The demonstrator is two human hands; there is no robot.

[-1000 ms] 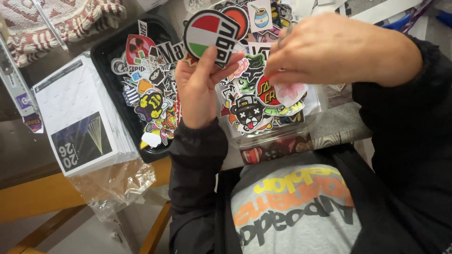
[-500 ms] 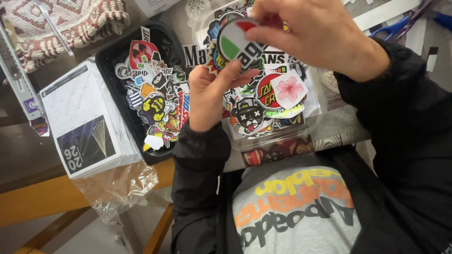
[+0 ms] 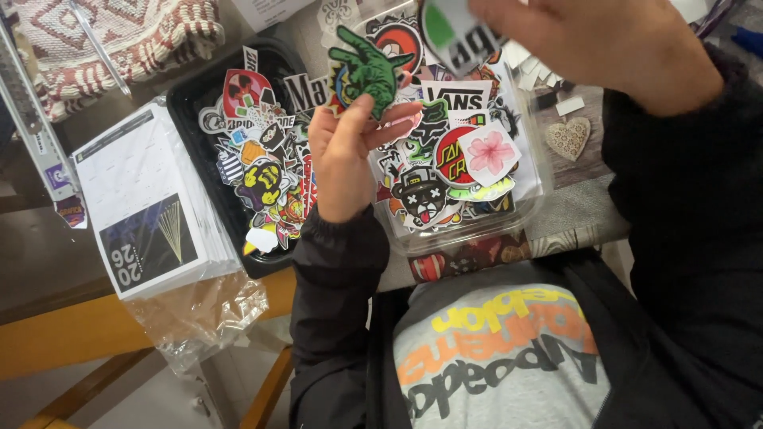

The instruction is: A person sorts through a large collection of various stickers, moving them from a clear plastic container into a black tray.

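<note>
Green hand-shaped sticker, pinched at its lower edge between thumb and fingertips of the left hand, held upright above the near-left corner of the clear tub of stickers. Long axis running from the pinch up and slightly right, splayed green digits pointing away from the wearer. Left fingers pressed together on the sticker's base, palm turned toward the camera. Right hand up and to the right of the clear tub, fingers closed on a round sticker in green, white and black, tilted, upper part cut off by the frame edge. Left hand nearer the green sticker, right hand well apart from it across the tub. Left of the clear tub, a black tray also heaped with stickers; further left, a white booklet stack in clear wrap. Right of the tub, a small wooden heart on the tabletop. Right thumb hidden behind the knuckles; exact pinch there hard to make out. Only one view available.
</note>
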